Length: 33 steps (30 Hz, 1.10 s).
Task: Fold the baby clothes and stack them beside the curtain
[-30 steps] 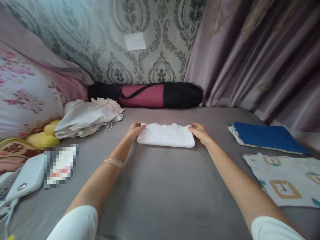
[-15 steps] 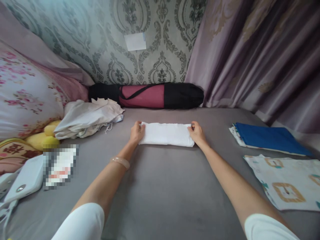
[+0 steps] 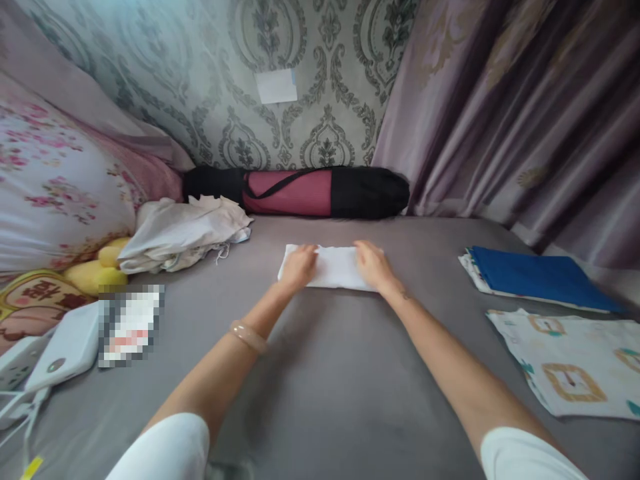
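A white folded cloth [image 3: 336, 268] lies as a long flat strip on the grey bed sheet. Over its left part is my left hand [image 3: 300, 265], fingers pointing inward and slightly bent, not gripping an edge. My right hand [image 3: 373, 265] is over the right part, its fingers reaching forward and a little apart. Both hands are somewhat blurred, and whether they press on the cloth or hover just above it I cannot tell. They hide much of the cloth's two ends. A pale bangle [image 3: 249, 337] circles my left wrist.
At the right lie a folded blue cloth [image 3: 543, 277] and a lion-print cloth [image 3: 575, 373]. A crumpled pale cloth [image 3: 183, 233], a floral pillow [image 3: 60, 180] and a white power bank [image 3: 67, 347] are at the left. A black and red long bag [image 3: 290, 193] lies against the wall.
My hands have let go of the cloth's two ends and moved inward over its top, closer together. The cloth stays in about the same place. The view has shifted slightly.
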Each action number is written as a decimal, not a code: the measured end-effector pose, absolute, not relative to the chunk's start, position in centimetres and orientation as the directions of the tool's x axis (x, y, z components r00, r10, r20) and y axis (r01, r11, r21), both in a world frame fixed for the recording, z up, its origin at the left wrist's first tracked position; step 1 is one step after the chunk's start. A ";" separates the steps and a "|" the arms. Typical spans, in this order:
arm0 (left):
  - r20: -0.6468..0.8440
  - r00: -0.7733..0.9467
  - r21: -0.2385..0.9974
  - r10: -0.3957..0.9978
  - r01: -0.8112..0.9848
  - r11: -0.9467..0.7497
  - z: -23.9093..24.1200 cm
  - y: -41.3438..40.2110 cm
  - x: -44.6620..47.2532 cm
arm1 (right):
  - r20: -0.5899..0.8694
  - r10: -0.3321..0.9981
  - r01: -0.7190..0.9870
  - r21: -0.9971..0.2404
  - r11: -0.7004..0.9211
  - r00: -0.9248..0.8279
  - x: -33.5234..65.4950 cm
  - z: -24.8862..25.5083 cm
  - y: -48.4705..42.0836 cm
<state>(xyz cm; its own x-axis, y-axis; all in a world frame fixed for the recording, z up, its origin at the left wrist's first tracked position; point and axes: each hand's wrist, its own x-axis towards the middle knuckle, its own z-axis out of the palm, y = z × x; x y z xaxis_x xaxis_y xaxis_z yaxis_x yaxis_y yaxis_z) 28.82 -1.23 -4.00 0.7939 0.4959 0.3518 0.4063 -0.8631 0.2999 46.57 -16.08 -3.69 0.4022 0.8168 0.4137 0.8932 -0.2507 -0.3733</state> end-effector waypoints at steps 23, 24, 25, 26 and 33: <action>0.009 0.770 0.202 0.638 0.623 -0.755 -6.1 -0.7 28.3 | 0.029 0.872 0.866 -0.137 -0.480 0.488 45.5 -5.5 -17.7; 0.007 0.765 0.217 0.644 0.628 -0.748 -6.2 -0.3 28.1 | 0.021 0.866 0.859 -0.141 -0.492 0.499 45.8 -5.5 -17.9; 0.005 0.764 0.231 0.645 0.627 -0.744 -6.4 0.1 27.9 | 0.013 0.861 0.853 -0.147 -0.501 0.508 46.0 -5.5 -18.2; 0.001 0.770 0.245 0.638 0.618 -0.747 -6.6 0.6 27.7 | 0.005 0.856 0.846 -0.154 -0.511 0.517 46.3 -5.5 -18.4; 0.026 0.811 0.300 0.585 0.552 -0.778 -7.2 3.1 26.0 | -0.071 0.828 0.808 -0.189 -0.558 0.556 47.1 -4.5 -18.6</action>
<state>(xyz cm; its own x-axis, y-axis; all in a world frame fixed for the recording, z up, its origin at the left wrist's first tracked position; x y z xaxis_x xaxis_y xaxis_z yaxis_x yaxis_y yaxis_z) 26.00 3.08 -7.22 0.8107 0.5848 0.0259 0.5517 -0.7781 0.3002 47.14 -18.57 -4.48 0.5557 0.8283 -0.0709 0.8079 -0.5582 -0.1890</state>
